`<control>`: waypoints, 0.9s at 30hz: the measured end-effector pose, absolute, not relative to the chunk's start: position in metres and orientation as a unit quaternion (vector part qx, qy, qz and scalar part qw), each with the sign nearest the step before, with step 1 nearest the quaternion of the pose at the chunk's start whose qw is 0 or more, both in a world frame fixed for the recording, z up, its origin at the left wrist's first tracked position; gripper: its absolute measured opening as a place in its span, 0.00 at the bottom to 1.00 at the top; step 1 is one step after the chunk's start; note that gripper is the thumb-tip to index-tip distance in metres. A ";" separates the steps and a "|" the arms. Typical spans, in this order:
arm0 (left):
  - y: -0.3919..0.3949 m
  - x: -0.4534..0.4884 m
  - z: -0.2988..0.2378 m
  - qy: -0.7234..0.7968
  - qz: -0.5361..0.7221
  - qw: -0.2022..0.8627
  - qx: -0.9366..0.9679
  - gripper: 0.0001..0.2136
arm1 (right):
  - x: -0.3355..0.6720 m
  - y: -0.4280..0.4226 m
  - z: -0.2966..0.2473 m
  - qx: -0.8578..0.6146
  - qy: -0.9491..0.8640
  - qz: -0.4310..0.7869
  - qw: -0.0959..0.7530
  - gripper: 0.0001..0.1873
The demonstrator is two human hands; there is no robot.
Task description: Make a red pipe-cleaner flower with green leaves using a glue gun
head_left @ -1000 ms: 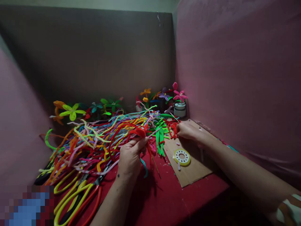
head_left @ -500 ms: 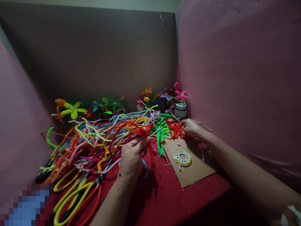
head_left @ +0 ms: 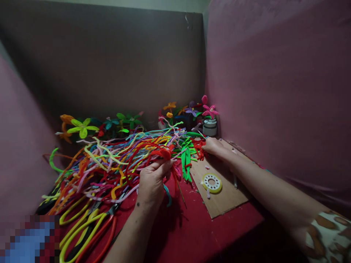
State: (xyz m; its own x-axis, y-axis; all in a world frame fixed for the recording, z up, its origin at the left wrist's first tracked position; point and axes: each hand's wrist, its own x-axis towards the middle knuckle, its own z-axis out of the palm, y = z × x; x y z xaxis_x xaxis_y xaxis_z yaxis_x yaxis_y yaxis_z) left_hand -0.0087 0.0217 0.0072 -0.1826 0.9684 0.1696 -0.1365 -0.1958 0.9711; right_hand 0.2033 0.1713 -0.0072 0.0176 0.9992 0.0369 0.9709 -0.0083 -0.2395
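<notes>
Several red pieces (head_left: 198,150) at the right hand (head_left: 213,147)

A desk (head_left: 189,230) with a dark red top carried everything, and a blurred patch hid its near left corner. A tangled heap of multicoloured chenille stems (head_left: 106,164) spread over its left and middle, reaching back toward the far edge. Cutting tools (head_left: 113,210) with yellow, black and red handles lay toward the near left corner, partly under the heap. A brown cardboard sheet (head_left: 219,206) ran along the right edge, red chenille stems (head_left: 199,153) overlapping its far left side. Folded green stems (head_left: 186,166) straddled its left border. A grey lidded jar (head_left: 210,128) stood at the far right corner. One curled teal stem (head_left: 168,196) lay near the middle, and tiny scraps (head_left: 197,191) dotted the red surface beside the cardboard.
</notes>
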 end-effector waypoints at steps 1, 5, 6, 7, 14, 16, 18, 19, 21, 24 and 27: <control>0.021 -0.008 0.008 0.454 0.621 0.444 0.459 0.11 | 0.202 0.172 -0.008 -0.708 -0.695 0.072 0.099 0.18; 0.021 -0.007 0.010 0.456 0.623 0.451 0.448 0.10 | 0.201 0.171 -0.006 -0.719 -0.684 0.069 0.103 0.18; 0.020 -0.007 0.010 0.454 0.625 0.452 0.446 0.10 | 0.202 0.171 -0.004 -0.722 -0.681 0.068 0.105 0.18; 0.020 -0.007 0.010 0.453 0.626 0.452 0.446 0.10 | 0.203 0.170 -0.003 -0.723 -0.679 0.068 0.106 0.17; 0.021 -0.007 0.008 0.438 0.628 0.454 0.456 0.09 | 0.206 0.184 0.000 -0.722 -0.675 0.106 0.107 0.15; 0.021 -0.006 0.009 0.440 0.630 0.450 0.455 0.09 | 0.205 0.189 -0.002 -0.723 -0.671 0.117 0.118 0.16; 0.020 -0.006 0.011 0.444 0.630 0.447 0.454 0.10 | 0.205 0.192 -0.002 -0.724 -0.663 0.118 0.147 0.14; 0.020 -0.006 0.012 0.445 0.631 0.446 0.453 0.10 | 0.206 0.192 -0.001 -0.724 -0.659 0.117 0.168 0.13; 0.020 -0.007 0.012 0.446 0.632 0.445 0.452 0.11 | 0.210 0.192 0.002 -0.718 -0.652 0.114 0.215 0.11; 0.020 -0.007 0.012 0.444 0.629 0.447 0.456 0.10 | 0.216 0.189 0.008 -0.700 -0.644 0.119 0.286 0.12; 0.021 -0.007 0.010 0.435 0.632 0.455 0.451 0.10 | 0.219 0.184 0.011 -0.669 -0.641 0.121 0.357 0.14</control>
